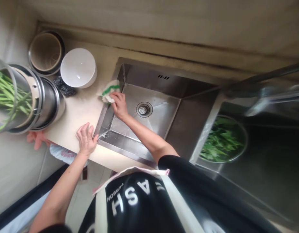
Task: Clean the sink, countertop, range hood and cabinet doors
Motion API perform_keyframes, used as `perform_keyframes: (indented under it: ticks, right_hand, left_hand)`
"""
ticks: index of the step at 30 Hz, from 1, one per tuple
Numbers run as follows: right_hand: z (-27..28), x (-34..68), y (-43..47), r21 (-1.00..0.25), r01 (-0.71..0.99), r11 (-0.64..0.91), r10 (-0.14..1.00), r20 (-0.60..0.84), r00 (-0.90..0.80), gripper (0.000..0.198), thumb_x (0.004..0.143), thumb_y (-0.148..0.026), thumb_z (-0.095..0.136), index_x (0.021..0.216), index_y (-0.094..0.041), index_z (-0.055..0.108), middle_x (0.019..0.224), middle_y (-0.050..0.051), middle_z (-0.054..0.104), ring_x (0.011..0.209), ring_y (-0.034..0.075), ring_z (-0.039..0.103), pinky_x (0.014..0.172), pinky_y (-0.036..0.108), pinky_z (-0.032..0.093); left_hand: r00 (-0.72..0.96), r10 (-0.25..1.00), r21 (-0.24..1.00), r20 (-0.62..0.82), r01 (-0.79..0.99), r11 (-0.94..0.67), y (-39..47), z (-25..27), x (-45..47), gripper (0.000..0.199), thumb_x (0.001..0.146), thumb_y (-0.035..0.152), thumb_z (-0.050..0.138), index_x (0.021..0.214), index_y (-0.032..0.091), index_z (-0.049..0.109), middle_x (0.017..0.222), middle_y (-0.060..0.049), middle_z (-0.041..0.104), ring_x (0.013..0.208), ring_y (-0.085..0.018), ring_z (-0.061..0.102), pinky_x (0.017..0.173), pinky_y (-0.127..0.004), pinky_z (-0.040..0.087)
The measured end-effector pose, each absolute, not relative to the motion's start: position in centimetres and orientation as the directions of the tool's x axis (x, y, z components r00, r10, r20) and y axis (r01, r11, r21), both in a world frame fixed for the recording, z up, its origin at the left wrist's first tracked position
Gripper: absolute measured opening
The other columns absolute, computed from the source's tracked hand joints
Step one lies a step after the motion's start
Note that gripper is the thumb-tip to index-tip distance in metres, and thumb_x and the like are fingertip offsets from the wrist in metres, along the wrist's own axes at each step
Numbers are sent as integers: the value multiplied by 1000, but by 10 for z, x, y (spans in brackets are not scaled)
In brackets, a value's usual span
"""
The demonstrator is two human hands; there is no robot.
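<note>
My right hand (119,105) grips a white and green cloth (112,89), pressed against the left rim of the steel sink (172,97) and the counter beside it. Fingers spread, my left hand (86,139) rests flat on the pale countertop (73,111), close to the sink's front left corner, and holds nothing. Around the drain (144,110) the sink floor looks wet. A little foam or water shows in the corner nearest my left hand.
A white bowl (78,68), a dark scouring pad (64,86) and stacked pots (48,103) with green stalks (10,94) stand on the left. Right of the divider, leafy greens (220,140) sit in a round container under a blurred faucet (272,97). Pink gloves (37,139) hang off the counter edge.
</note>
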State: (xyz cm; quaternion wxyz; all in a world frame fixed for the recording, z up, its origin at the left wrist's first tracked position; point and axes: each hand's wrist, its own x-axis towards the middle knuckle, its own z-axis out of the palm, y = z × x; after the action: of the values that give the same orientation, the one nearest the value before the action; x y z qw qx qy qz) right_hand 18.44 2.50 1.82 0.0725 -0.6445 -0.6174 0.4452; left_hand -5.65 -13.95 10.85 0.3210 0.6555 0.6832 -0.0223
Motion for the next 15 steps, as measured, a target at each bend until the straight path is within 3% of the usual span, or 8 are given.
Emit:
perform_keyframes:
  ticks: [2,4,7,10,15]
  right_hand:
    - [13,197,13,-671,663,-331,904,-427,19,55,115,-38,26,146,-20,68,148,19,64,148,32,55,128,54,44]
    - [-5,209,26,-686,642,-342,936,-307,171,64,116,-48,18,153,-20,62,153,19,57,155,32,49,130,56,41]
    - [-45,219,66,-652,731,-201,975,-204,87,66,114,-60,24,158,-25,59,167,14,47,169,30,30,138,54,30]
    - [-82,221,94,-552,826,-112,942,-323,-88,59,114,-54,32,159,-28,60,173,8,46,174,26,17,142,50,21]
    - [-116,229,73,-436,888,-145,856,-506,-109,64,114,-46,31,171,-21,46,181,5,36,175,21,12,144,43,17]
  left_hand:
    - [74,893,403,-444,907,125,-141,108,-58,48,105,52,51,142,23,63,158,-24,56,143,-43,46,119,-63,34]
    - [82,910,424,-405,899,108,-143,108,-59,49,106,53,51,143,22,63,157,-24,56,142,-42,46,118,-62,34]
    - [102,925,447,-365,891,78,-146,109,-62,50,107,53,52,145,22,61,156,-24,55,142,-42,46,118,-61,34]
    - [125,924,445,-362,894,53,-148,112,-63,51,106,51,55,150,23,57,158,-24,54,144,-42,46,118,-62,35]
    - [169,934,456,-315,890,-7,-147,118,-65,54,106,47,57,155,26,51,158,-25,53,144,-43,47,116,-62,36]
